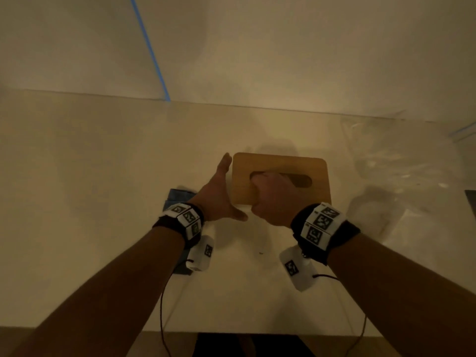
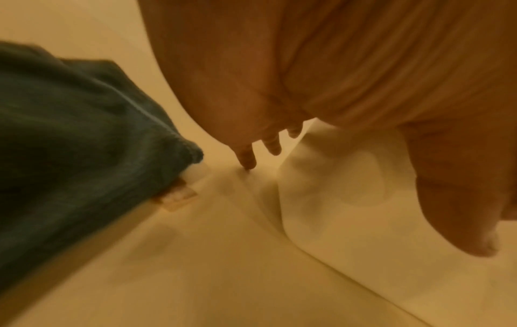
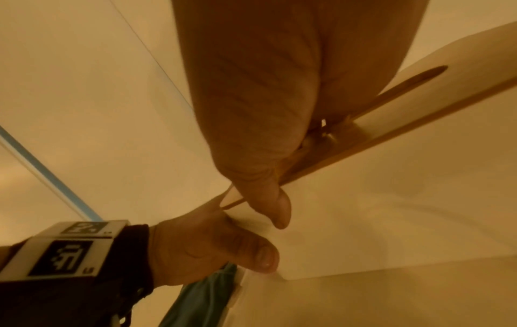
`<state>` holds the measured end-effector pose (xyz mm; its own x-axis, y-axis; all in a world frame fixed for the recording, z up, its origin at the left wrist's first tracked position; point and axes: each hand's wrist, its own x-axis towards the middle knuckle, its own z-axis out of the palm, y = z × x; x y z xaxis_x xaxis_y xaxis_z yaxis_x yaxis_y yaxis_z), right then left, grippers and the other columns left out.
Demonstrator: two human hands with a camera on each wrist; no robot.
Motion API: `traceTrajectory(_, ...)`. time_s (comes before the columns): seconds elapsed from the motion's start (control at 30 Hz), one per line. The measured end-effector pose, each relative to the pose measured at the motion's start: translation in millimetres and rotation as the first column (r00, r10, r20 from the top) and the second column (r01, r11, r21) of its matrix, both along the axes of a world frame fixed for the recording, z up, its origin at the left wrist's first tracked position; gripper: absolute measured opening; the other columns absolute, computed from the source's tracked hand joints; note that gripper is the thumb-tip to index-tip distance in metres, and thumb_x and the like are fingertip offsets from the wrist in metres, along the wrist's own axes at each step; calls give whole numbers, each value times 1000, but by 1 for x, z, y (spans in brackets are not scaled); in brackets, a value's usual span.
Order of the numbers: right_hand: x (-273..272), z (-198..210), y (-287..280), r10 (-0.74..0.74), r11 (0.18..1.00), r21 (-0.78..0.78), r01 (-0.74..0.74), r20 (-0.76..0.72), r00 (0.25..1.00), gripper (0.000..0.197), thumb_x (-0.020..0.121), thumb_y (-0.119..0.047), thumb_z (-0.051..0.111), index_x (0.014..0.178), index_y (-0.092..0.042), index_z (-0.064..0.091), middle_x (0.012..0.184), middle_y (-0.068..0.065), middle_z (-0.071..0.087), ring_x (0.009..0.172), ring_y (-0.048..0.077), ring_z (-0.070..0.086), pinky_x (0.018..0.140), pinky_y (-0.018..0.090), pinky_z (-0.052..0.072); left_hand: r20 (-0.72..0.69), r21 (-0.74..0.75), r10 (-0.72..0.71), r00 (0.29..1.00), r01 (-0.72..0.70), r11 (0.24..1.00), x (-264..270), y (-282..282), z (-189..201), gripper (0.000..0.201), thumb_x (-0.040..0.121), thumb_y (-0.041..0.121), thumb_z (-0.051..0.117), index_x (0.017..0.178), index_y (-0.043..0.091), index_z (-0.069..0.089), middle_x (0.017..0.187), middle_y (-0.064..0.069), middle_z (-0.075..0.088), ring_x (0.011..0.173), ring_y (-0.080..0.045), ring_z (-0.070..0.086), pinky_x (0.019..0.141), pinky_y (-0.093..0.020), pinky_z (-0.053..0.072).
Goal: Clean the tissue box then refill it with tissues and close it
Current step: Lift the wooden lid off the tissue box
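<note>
The tissue box (image 1: 280, 199) stands mid tabletop (image 1: 103, 176), its wooden lid (image 1: 309, 166) on top. The right hand (image 1: 273, 199) grips the lid, fingers (image 1: 257, 177) curled into its oval slot, thumb at the near edge. The left hand (image 1: 219, 194) lies flat, fingers straight, against the box's left side. A blue cloth (image 1: 177, 199) lies just left of it

The right hand (image 1: 270, 199) hides its fingertips inside the slot of the wooden lid (image 1: 309, 166), so what they touch cannot be told; the left forearm covers most of the blue cloth (image 1: 177, 198); clear plastic (image 1: 401, 161) at the worktop's right edge is blurred
</note>
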<state>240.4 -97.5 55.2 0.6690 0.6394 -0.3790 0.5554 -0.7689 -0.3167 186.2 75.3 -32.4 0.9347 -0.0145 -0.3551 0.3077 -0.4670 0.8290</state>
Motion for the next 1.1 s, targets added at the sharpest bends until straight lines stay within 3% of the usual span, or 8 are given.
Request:
traceTrajectory(0.17, 7, -6, 1, -18, 998, 50, 25, -117, 993, 39, 80, -19, 73, 115, -14, 57, 107, -2, 51, 101, 18, 53, 82, 29, 41, 111, -43, 17, 994, -12, 999, 4, 0, -8, 154, 43, 41, 96, 154, 40, -11, 157, 7, 32, 130, -16, 53, 104, -48, 49)
traceTrajectory(0.47, 5, -21, 4, -11, 996, 84, 16, -50, 999, 41, 75, -29, 77, 110, -17, 57, 113, 3, 59, 104, 23, 55, 91, 39, 49, 135, -3, 61, 989, -61, 998, 1, 3, -9, 138, 46, 41, 92, 152, 36, 4, 140, 9, 52, 113, -14, 64, 97, -48, 54)
traceTrajectory(0.6, 2, -24, 2, -18, 996, 86, 20, -26, 1000, 46, 77, -32, 76, 116, -18, 55, 118, 3, 57, 108, 25, 54, 94, 43, 49, 149, 43, 49, 988, -56, 998, 2, 2, -5, 134, 47, 39, 91, 152, 34, 6, 142, 8, 49, 112, -14, 64, 96, -45, 54)
traceTrajectory(0.73, 1, -18, 2, -7, 988, 154, -4, 71, 997, 40, 81, -28, 74, 115, -17, 56, 118, 3, 60, 108, 25, 57, 92, 39, 50, 174, 116, 49, 984, -70, 991, 4, 3, -7, 132, 53, 32, 93, 153, 23, 7, 127, 38, 29, 106, -6, 57, 93, -31, 50)
traceTrajectory(0.83, -2, -1, -2, -10, 985, 174, 1, 51, 999, 53, 78, -41, 77, 119, -16, 56, 119, 3, 60, 110, 24, 56, 95, 39, 47, 196, 162, 13, 981, -46, 986, 8, 2, -2, 135, 52, 36, 94, 156, 18, 9, 133, 28, 22, 117, -2, 46, 98, -22, 41)
traceTrajectory(0.9, -5, 15, -9, -41, 972, 232, 32, 33, 999, 62, 77, -44, 78, 126, -13, 56, 123, 5, 60, 109, 23, 56, 95, 36, 46, 180, 141, -6, 984, -19, 990, 8, 2, 0, 142, 49, 37, 97, 156, 20, 6, 140, 23, 27, 122, -1, 44, 104, -29, 44)
traceTrajectory(1.0, -9, 53, -25, -163, 892, 435, 122, 58, 985, 61, 74, -40, 83, 123, -11, 63, 118, 2, 65, 97, 10, 55, 87, 22, 47, 122, 67, 27, 992, -36, 997, -2, 7, 9, 158, 42, 52, 97, 157, 35, -10, 163, 10, 17, 146, -11, 30, 116, -46, 37)
traceTrajectory(1.1, -11, 91, -55, -359, 705, 632, 322, -75, 930, 45, 70, -40, 85, 109, -22, 70, 100, -15, 67, 89, 3, 62, 77, 10, 48, 151, -72, 198, 969, -189, 979, -28, 2, 38, 134, 59, 53, 88, 157, 36, -1, 165, 11, 10, 150, -8, 17, 119, -38, 26)
